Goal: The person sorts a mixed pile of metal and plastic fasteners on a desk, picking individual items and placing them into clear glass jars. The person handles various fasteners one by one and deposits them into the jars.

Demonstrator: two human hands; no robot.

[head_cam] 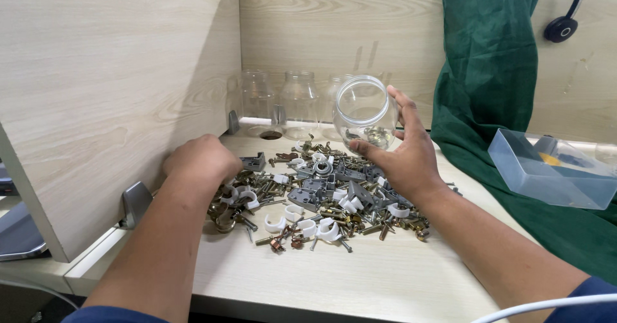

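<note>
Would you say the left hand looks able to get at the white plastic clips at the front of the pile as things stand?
Probably yes. The left hand rests on the pile's left edge, and the white clips lie open on the desk nearby, with nothing over them; the right hand holds a jar farther back.

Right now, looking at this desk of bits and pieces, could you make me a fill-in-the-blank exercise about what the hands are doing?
1. The right hand holds a clear ____ tilted on its side above the pile.
2. The left hand rests, curled, on the ____ edge of the hardware pile.
3. A ____ cloth hangs at the right, beside the clear plastic box.
4. Three more empty jars stand against the back ____.

Missing words: jar; left; green; wall
</note>
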